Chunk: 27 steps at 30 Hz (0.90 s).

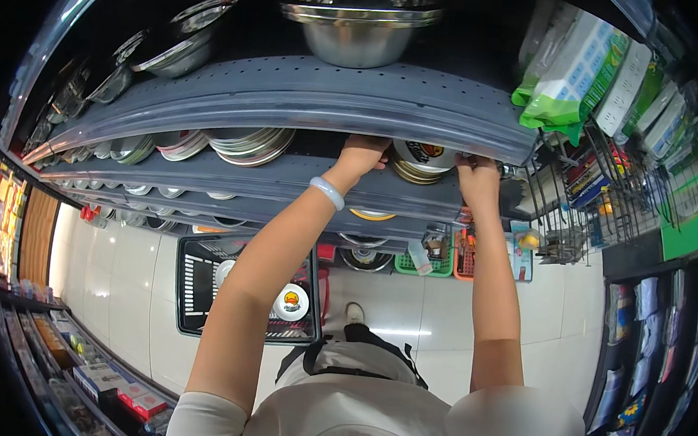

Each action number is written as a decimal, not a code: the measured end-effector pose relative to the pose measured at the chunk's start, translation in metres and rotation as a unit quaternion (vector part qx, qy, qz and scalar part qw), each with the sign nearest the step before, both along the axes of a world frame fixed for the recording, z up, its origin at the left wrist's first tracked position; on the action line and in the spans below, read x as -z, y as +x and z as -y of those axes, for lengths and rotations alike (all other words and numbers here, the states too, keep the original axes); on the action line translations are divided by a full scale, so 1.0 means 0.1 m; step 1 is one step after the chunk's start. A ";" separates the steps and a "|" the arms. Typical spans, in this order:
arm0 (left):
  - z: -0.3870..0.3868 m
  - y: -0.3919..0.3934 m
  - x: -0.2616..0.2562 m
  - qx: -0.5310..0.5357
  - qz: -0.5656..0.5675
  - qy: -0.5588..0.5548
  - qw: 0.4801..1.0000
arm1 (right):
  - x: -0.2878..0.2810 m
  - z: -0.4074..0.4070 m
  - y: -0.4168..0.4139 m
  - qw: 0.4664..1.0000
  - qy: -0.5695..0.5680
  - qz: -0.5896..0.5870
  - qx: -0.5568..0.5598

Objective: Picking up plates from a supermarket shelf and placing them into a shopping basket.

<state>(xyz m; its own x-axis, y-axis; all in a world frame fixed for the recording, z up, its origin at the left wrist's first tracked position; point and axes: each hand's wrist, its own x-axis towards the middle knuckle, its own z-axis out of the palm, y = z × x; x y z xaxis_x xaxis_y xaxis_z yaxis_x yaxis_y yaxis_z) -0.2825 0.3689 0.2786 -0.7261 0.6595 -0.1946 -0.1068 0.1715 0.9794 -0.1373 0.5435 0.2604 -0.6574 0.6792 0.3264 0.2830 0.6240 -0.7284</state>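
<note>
On the shelf under the top board, a stack of plates [423, 162] has a white plate with a duck print and lettering on top. My left hand [360, 157], below a pale bangle, reaches in at the stack's left side, its fingers partly under the shelf edge. At the stack's right side is my right hand [477, 172], its fingertips by the top plate's rim; whether either hand grips it is unclear. A black shopping basket [181, 279] on the left below holds a white duck-print plate [290, 302] and another white dish [224, 273], partly behind my left arm.
The top shelf [309, 81] juts out above both hands and bears steel bowls [360, 36]. More plate stacks [251, 143] stand to the left. Wire racks [572, 201] and hanging packages [579, 82] are at right. Green and orange baskets [425, 264] sit low beside the tiled floor.
</note>
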 end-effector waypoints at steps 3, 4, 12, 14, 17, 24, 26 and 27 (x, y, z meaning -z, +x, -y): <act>-0.05 -0.02 0.03 -0.009 -0.003 -0.029 1.000 | 0.06 0.00 -0.15 0.997 0.026 0.075 -0.015; -0.07 0.00 0.03 -0.019 -0.013 -0.038 0.999 | 0.04 0.03 -0.15 0.998 0.014 0.065 -0.015; -0.09 0.04 0.05 -0.031 -0.024 -0.024 0.999 | -0.04 0.10 -0.25 0.996 -0.039 -0.067 -0.046; -0.12 0.06 0.06 -0.030 -0.025 -0.026 0.999 | 0.00 0.08 -0.29 0.981 0.187 -0.032 0.029; -0.11 0.06 0.08 -0.031 -0.038 -0.030 0.998 | 0.02 0.11 -0.34 0.994 0.074 0.040 0.068; -0.16 -0.02 0.12 -0.029 -0.140 -0.057 0.988 | 0.17 -0.11 -0.35 0.977 0.200 -0.011 -0.075; -0.03 -0.21 0.37 -0.052 -0.387 -0.059 0.919 | -0.19 0.22 -0.39 0.995 -0.040 -0.047 -0.084; -0.04 -0.12 0.28 -0.048 -0.383 -0.056 0.921 | -0.35 0.28 -0.31 0.956 -0.278 -0.079 -0.056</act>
<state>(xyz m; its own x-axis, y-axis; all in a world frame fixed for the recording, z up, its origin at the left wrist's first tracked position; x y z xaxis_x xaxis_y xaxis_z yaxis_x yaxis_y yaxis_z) -0.2950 0.3732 0.2507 -0.7317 0.5925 0.3370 0.5891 0.3009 0.7500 -0.1685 0.5159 0.2952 -0.7092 0.7040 0.0373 0.0962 0.1490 -0.9841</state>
